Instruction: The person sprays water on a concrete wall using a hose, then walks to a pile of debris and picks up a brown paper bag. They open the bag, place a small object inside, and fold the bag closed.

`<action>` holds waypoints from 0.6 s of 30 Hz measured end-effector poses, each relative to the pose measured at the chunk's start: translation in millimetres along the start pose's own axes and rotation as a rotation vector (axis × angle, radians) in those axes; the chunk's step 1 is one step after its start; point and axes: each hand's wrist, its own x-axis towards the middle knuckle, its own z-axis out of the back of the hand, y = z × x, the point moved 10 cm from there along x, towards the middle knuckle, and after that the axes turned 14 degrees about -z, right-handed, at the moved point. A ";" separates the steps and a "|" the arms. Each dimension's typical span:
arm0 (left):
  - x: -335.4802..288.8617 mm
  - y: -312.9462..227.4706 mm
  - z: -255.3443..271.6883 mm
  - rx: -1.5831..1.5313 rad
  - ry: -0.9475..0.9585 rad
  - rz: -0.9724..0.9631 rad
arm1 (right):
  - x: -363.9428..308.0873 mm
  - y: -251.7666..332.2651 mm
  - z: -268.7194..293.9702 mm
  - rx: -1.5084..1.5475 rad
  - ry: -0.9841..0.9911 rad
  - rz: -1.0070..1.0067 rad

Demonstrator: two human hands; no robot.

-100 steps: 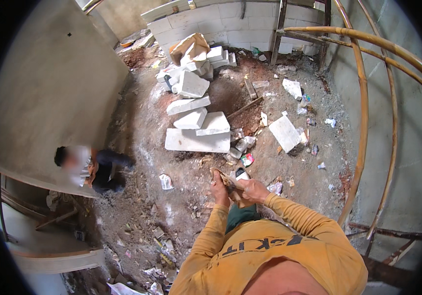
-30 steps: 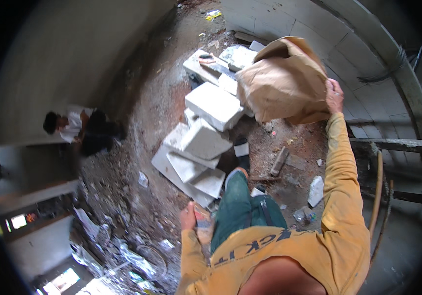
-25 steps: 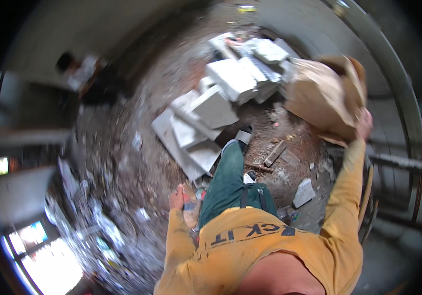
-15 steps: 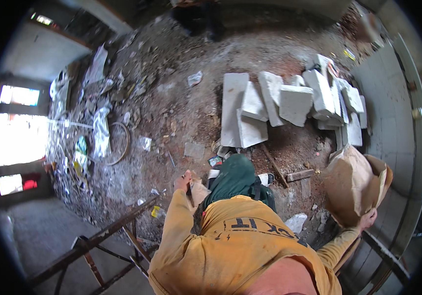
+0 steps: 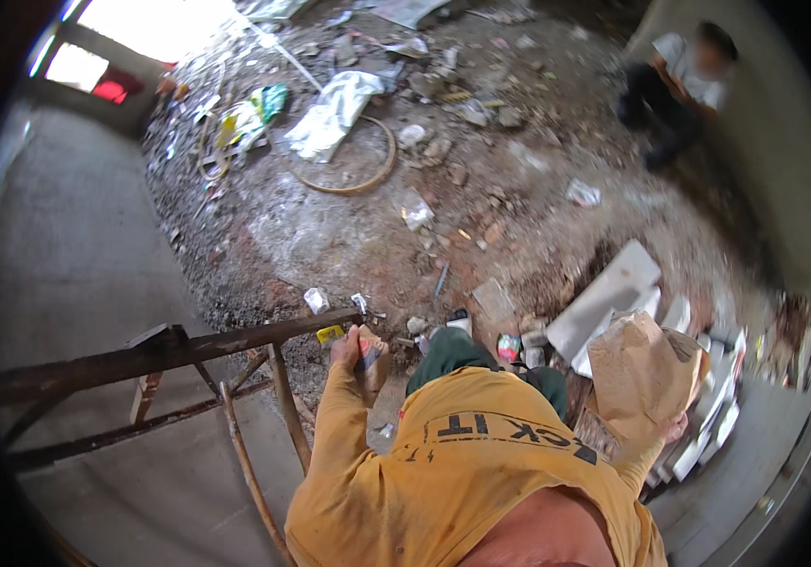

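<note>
My left hand (image 5: pixel 345 350) is closed around a crumpled piece of brown paper (image 5: pixel 373 369), held beside my left leg in its dark green trousers. Out to my right, my right hand (image 5: pixel 675 427) grips the lower edge of a big brown paper bag (image 5: pixel 640 373). The bag is creased, and only part of the right fingers shows past it. Behind and around the bag lie white blocks (image 5: pixel 604 298), partly covered by it from this angle.
A rusty metal frame (image 5: pixel 160 354) stands close on my left, near my left hand. Rubble, plastic sheeting (image 5: pixel 334 113) and a hoop (image 5: pixel 353 189) litter the dirt floor ahead. A person (image 5: pixel 674 90) sits by the wall at far right. A pale panel (image 5: pixel 745 454) lies at lower right.
The view has swung to the left, so the floor litter and blocks appear farther right and the seated person shows fully. The large bag is nearer my body; both hands keep their hold.
</note>
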 end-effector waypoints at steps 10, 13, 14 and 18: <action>61.0 -12.9 11.2 -0.008 0.036 0.083 | -81.9 467.3 -327.0 0.002 0.330 0.456; 78.3 21.5 -26.3 -0.222 0.068 0.271 | -149.6 601.8 -413.7 0.105 0.473 0.556; 86.5 18.4 -31.6 -0.207 0.063 0.291 | -168.4 642.9 -436.9 0.127 0.492 0.578; 114.2 -14.4 -41.3 -0.444 -0.118 0.220 | -263.5 794.3 -535.4 0.194 0.646 0.697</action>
